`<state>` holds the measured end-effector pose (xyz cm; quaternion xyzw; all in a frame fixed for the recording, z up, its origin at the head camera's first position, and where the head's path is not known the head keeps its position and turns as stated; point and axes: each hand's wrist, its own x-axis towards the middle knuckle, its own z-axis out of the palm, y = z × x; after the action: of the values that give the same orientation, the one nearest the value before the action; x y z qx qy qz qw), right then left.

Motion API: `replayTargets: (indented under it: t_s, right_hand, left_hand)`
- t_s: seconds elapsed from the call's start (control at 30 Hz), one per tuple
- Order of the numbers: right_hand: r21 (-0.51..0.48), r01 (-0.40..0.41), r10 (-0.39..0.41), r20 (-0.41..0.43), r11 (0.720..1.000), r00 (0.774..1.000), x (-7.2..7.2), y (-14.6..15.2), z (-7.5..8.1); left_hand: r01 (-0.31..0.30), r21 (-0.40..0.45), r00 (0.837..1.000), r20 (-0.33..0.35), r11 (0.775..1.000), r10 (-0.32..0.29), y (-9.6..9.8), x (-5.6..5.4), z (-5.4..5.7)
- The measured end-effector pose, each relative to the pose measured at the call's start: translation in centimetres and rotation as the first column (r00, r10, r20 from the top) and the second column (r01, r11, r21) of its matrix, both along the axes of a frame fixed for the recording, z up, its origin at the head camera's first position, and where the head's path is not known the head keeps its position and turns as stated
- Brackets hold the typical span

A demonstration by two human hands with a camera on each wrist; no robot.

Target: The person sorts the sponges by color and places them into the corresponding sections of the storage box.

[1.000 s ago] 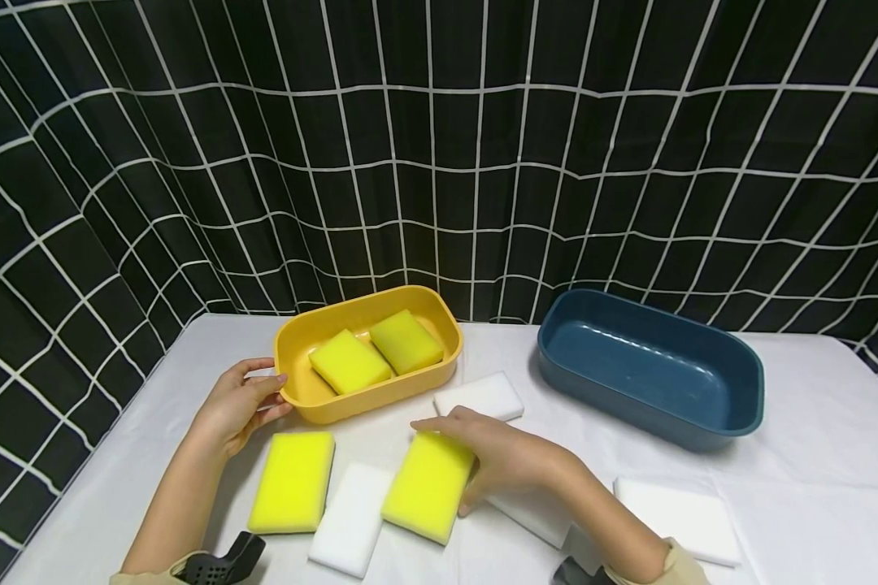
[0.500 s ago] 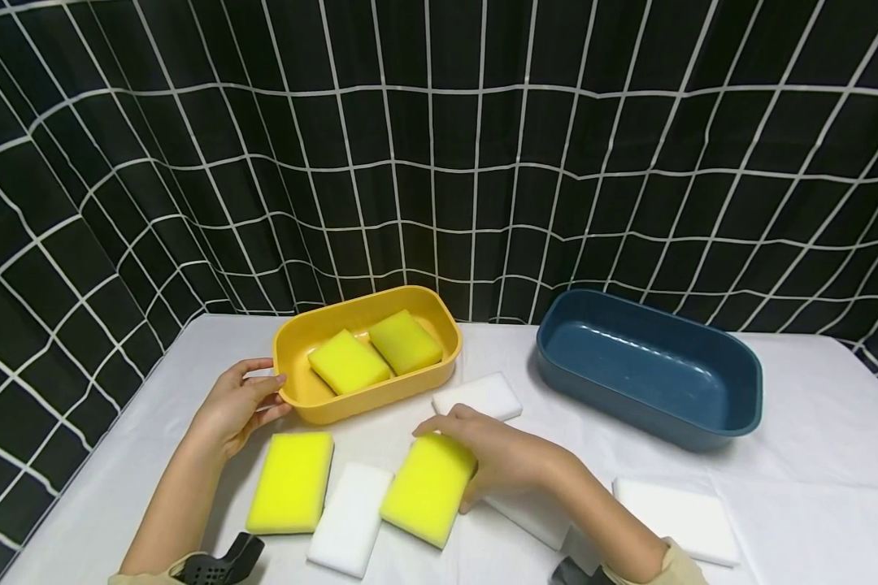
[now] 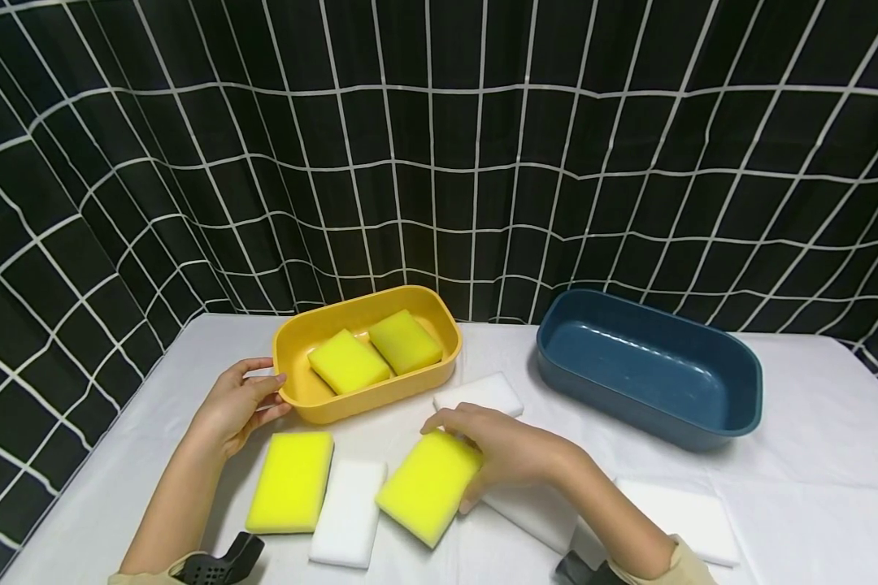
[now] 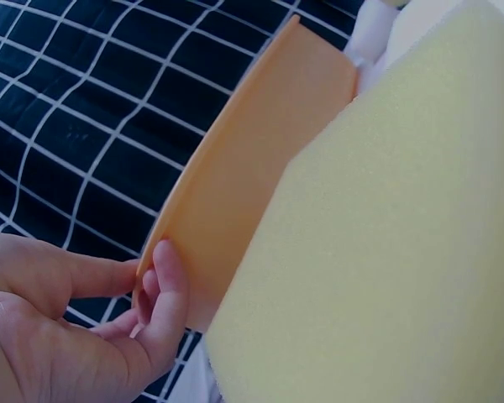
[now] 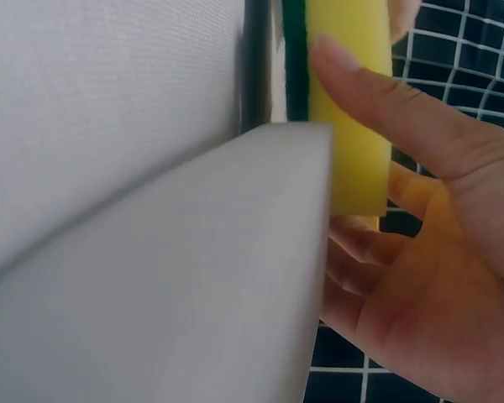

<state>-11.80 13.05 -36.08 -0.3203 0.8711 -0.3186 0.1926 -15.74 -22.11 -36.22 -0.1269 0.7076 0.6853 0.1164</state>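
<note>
My left hand (image 3: 236,402) pinches the left end of a yellow plastic tub (image 3: 380,396); in the left wrist view its thumb and fingers are on either side of the rim (image 4: 161,220). Inside the tub lie two yellow sponges (image 3: 347,363). Farther right, my right hand (image 3: 508,447) grips another yellow sponge (image 3: 426,490) between thumb and fingers, just above or on the table. A green scouring layer (image 5: 296,63) shows along that sponge's face in the right wrist view. A white sponge (image 3: 348,513) lies beside it, and one more yellow sponge (image 3: 290,483) is left of that.
A blue tub (image 3: 651,378) with nothing in it stands at the back right. White sponges lie behind the right hand (image 3: 483,394), under the right forearm (image 3: 537,516) and at the right (image 3: 676,520). A black grid-patterned curtain (image 3: 439,162) closes off the back.
The sponge in my right hand has turned slightly, and the hand has shifted a little to the right. The white sponge beside it has rotated slightly. My left hand stays on the tub.
</note>
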Motion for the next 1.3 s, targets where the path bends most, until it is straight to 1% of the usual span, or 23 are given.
replayTargets:
  t_s: [0.33,0.6,0.8,0.93,1.17,1.3]
  right_hand:
    - [-0.011,-0.008,0.008,-0.032,1.000,0.999,-0.2,0.6,0.2]
    - [-0.040,-0.012,0.011,-0.031,0.999,0.999,-0.2,0.6,0.6]
    - [-0.047,0.002,-0.003,-0.020,0.999,1.000,-0.2,0.5,0.6]
    - [-0.054,0.007,-0.009,-0.028,0.998,1.000,-0.2,0.6,0.6]
    - [-0.064,0.044,-0.045,-0.016,0.997,0.999,0.0,0.7,0.9]
    - [-0.069,0.063,-0.065,-0.029,0.996,0.997,-0.1,0.5,1.1]
  left_hand:
    - [0.001,-0.001,1.000,0.003,1.000,-0.001,0.0,0.0,0.1]
    - [-0.003,-0.007,1.000,0.008,1.000,0.003,0.0,0.1,0.1]
    - [-0.005,-0.002,1.000,0.011,1.000,0.005,0.1,0.1,0.1]
    - [-0.003,-0.004,1.000,0.014,1.000,0.003,0.1,0.1,0.2]
    - [0.001,0.000,1.000,0.011,1.000,-0.001,0.1,0.0,0.1]
    - [-0.003,0.000,1.000,0.011,1.000,0.003,0.0,0.0,0.1]
